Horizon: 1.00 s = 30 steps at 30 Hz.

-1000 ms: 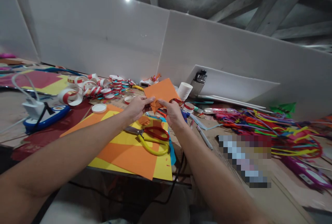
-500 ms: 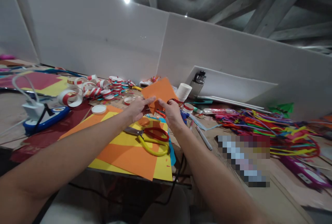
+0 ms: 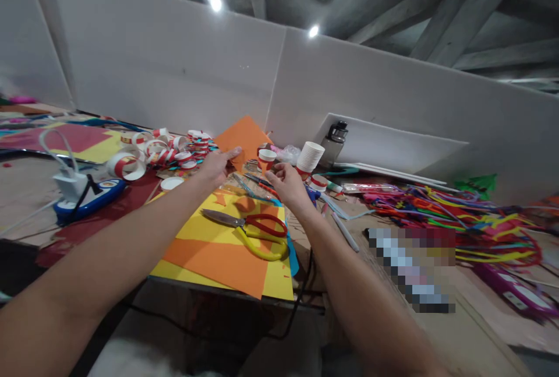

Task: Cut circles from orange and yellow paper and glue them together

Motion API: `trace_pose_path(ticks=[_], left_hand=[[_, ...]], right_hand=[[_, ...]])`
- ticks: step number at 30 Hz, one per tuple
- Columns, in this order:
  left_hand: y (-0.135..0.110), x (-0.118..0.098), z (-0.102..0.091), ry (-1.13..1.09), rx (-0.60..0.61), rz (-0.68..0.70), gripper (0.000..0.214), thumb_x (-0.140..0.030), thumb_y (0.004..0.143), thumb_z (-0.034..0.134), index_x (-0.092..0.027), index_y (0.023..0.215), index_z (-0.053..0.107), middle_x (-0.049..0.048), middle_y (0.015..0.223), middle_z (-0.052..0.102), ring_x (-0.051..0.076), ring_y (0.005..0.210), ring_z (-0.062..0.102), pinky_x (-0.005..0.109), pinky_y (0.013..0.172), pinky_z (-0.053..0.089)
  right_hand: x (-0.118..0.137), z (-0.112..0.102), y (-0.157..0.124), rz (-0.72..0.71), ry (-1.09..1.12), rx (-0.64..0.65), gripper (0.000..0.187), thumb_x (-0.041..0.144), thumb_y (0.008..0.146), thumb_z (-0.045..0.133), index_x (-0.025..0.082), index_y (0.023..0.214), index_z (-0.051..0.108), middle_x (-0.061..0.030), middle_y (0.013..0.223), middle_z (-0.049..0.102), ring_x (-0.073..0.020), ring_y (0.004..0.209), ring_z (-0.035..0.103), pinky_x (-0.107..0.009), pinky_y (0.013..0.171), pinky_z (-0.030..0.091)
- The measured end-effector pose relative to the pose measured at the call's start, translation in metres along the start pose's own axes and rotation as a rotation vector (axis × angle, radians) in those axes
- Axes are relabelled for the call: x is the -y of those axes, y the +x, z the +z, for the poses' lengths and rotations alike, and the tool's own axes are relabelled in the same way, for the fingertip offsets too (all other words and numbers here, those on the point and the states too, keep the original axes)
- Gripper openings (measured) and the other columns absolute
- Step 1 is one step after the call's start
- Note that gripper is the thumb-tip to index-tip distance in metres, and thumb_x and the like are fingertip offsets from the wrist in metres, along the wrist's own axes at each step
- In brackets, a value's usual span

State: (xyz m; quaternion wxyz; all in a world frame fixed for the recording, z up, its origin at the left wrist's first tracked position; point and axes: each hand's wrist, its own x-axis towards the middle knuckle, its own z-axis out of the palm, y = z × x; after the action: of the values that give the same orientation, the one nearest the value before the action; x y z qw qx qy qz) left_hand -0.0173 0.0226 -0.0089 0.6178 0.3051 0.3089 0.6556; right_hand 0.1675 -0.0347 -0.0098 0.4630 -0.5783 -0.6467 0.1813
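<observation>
My left hand pinches the lower edge of an orange paper sheet and holds it up over the back of the table. My right hand is a little to the right, apart from the sheet. Its thumb and fingers are pinched on a small orange paper piece, just in front of a small white cup with a red band. Below both hands, scissors with red and yellow handles lie on overlapping yellow and orange sheets.
Red-and-white paper rings are piled at the back left. A blue and white device with a cable sits at the left. A stack of white cups, a dark bottle, a pen and a heap of coloured pipe cleaners fill the right. White boards wall the back.
Both hands held the orange sheet together before. Now my left hand has carried the sheet left and away, and my right hand has separated with a small piece.
</observation>
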Motion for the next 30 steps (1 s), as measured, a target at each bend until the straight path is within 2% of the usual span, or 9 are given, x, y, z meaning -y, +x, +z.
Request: trace_pose_path(ticks=[2, 5, 7, 9, 11, 17, 21, 23, 30], left_hand=[[0.005, -0.004, -0.003, -0.044, -0.067, 0.01, 0.014, -0.004, 0.076, 0.072, -0.015, 0.084, 0.068, 0.0013, 0.075, 0.073, 0.012, 0.061, 0.067, 0.022, 0.058, 0.054], [0.01, -0.007, -0.006, -0.095, -0.127, 0.027, 0.017, -0.003, 0.077, 0.072, -0.016, 0.086, 0.066, -0.0001, 0.077, 0.072, 0.01, 0.062, 0.066, 0.02, 0.06, 0.053], [0.014, -0.008, -0.009, -0.098, -0.133, 0.031, 0.015, -0.003, 0.079, 0.07, -0.016, 0.086, 0.066, -0.0004, 0.077, 0.072, 0.009, 0.063, 0.066, 0.019, 0.06, 0.053], [0.018, -0.008, -0.012, -0.09, -0.125, 0.029, 0.012, -0.004, 0.082, 0.067, -0.016, 0.086, 0.065, -0.0009, 0.077, 0.072, 0.009, 0.063, 0.066, 0.019, 0.06, 0.053], [0.021, -0.009, -0.015, -0.082, -0.115, 0.024, 0.012, -0.005, 0.084, 0.065, -0.016, 0.087, 0.065, -0.0013, 0.076, 0.072, 0.009, 0.062, 0.066, 0.019, 0.06, 0.053], [0.027, -0.015, -0.02, -0.125, -0.108, -0.005, 0.013, -0.002, 0.084, 0.064, -0.015, 0.085, 0.066, -0.0012, 0.074, 0.071, 0.008, 0.059, 0.065, 0.019, 0.058, 0.053], [0.03, -0.018, -0.021, -0.159, -0.113, -0.022, 0.014, -0.001, 0.082, 0.065, -0.015, 0.081, 0.065, -0.0011, 0.07, 0.071, 0.008, 0.056, 0.064, 0.018, 0.057, 0.053], [0.033, -0.017, -0.022, -0.166, -0.099, -0.013, 0.014, -0.001, 0.082, 0.066, -0.015, 0.082, 0.066, -0.001, 0.07, 0.071, 0.008, 0.055, 0.064, 0.018, 0.057, 0.053], [0.034, -0.015, -0.026, -0.134, -0.13, -0.005, 0.016, -0.002, 0.079, 0.069, -0.016, 0.086, 0.066, -0.0014, 0.068, 0.071, 0.008, 0.054, 0.063, 0.018, 0.057, 0.053]], right_hand=[[0.01, -0.006, -0.005, -0.011, -0.156, 0.064, 0.04, 0.044, 0.078, 0.071, 0.017, 0.107, 0.063, -0.0043, 0.087, 0.064, -0.017, 0.077, 0.056, -0.029, 0.069, 0.042], [0.03, -0.015, -0.019, -0.139, -0.289, 0.448, 0.027, 0.037, 0.084, 0.068, 0.018, 0.104, 0.067, -0.0051, 0.087, 0.068, -0.0176, 0.075, 0.059, -0.029, 0.067, 0.042], [0.044, -0.019, -0.032, -0.208, -0.446, 0.672, 0.035, 0.033, 0.079, 0.075, 0.019, 0.111, 0.068, -0.0065, 0.093, 0.07, -0.0191, 0.078, 0.062, -0.03, 0.068, 0.044], [0.057, -0.022, -0.048, -0.292, -0.605, 0.78, 0.044, 0.029, 0.076, 0.077, 0.019, 0.118, 0.067, -0.0107, 0.107, 0.069, -0.0222, 0.089, 0.063, -0.03, 0.07, 0.045], [0.066, -0.023, -0.064, -0.3, -0.747, 0.932, 0.039, 0.022, 0.078, 0.073, 0.019, 0.116, 0.069, -0.0114, 0.108, 0.067, -0.0219, 0.087, 0.064, -0.028, 0.066, 0.044], [0.07, -0.022, -0.076, -0.304, -0.829, 0.929, 0.048, 0.018, 0.081, 0.065, 0.021, 0.129, 0.061, -0.0123, 0.111, 0.065, -0.0198, 0.084, 0.061, -0.025, 0.059, 0.038], [0.055, -0.022, -0.057, -0.356, -0.687, 0.977, 0.032, 0.013, 0.074, 0.064, 0.02, 0.105, 0.065, -0.0036, 0.087, 0.064, -0.0156, 0.073, 0.056, -0.024, 0.058, 0.035], [0.045, -0.022, -0.05, -0.437, -0.641, 1.018, 0.033, 0.012, 0.072, 0.062, 0.02, 0.103, 0.065, -0.0021, 0.083, 0.062, -0.0147, 0.072, 0.054, -0.024, 0.058, 0.036], [0.015, -0.034, -0.047, -0.627, -0.489, 0.666, 0.065, 0.009, 0.072, 0.062, 0.02, 0.136, 0.057, -0.0121, 0.115, 0.057, -0.0216, 0.102, 0.056, -0.034, 0.087, 0.049]])
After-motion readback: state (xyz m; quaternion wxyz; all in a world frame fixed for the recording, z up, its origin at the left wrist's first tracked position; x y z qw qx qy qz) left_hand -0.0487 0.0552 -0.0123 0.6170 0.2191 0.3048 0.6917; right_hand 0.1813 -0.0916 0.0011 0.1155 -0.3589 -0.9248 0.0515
